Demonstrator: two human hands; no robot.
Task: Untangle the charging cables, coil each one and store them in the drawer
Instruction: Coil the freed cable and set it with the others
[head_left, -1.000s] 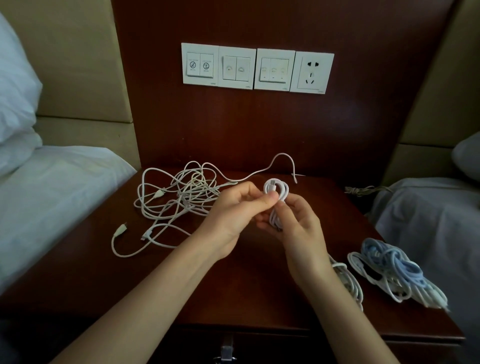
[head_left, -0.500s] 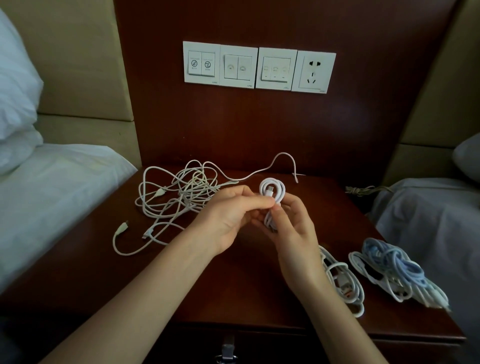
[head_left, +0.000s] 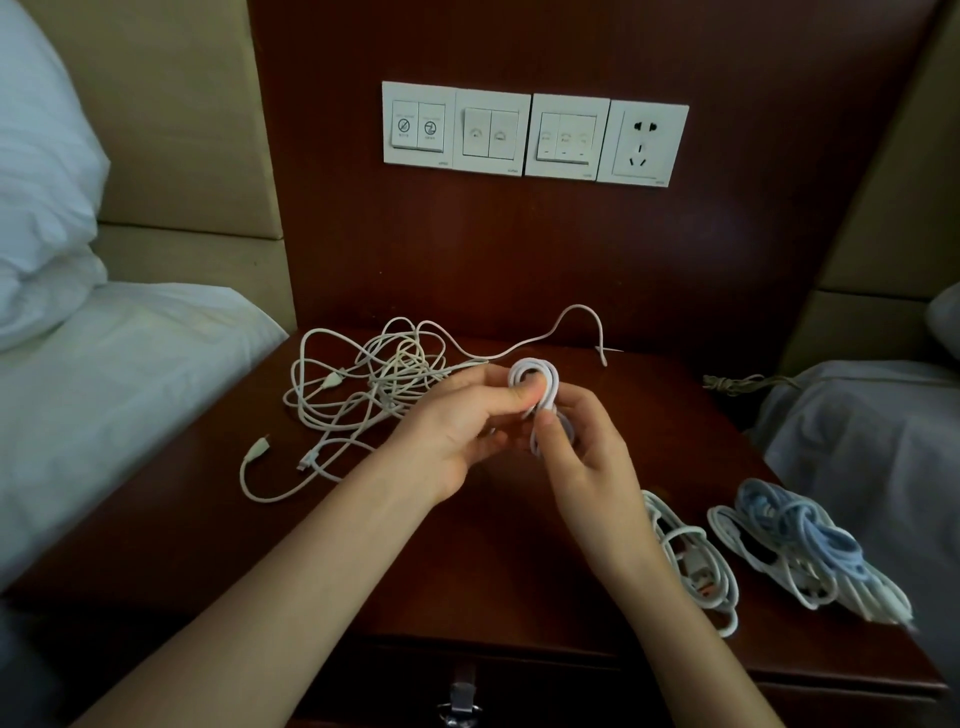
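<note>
- Dark wood nightstand (head_left: 260, 545) btwn two beds, wall switches behind.
- Left hand (head_left: 457, 431) pinches the top loop of the small white coil (head_left: 535, 376). Right hand (head_left: 587, 457) is curled round its lower turns, held just above the tabletop.
- Risk: ease either pinch & the stiff loops prob spring open, so I'd be re-winding.
- Risk 2: the tangle (head_left: 374, 384) sits just beside my left hand, so a stray loop could snag.
- Drawer (head_left: 519, 686) below the front edge is shut, nothing stored yet.
- Count: 1 coil in hand, 1 tangle (cables inside, can't tell), 2 finished bundles at right, i.e. white bundle (head_left: 691, 561) & blue-white bundle (head_left: 795, 545).
</note>
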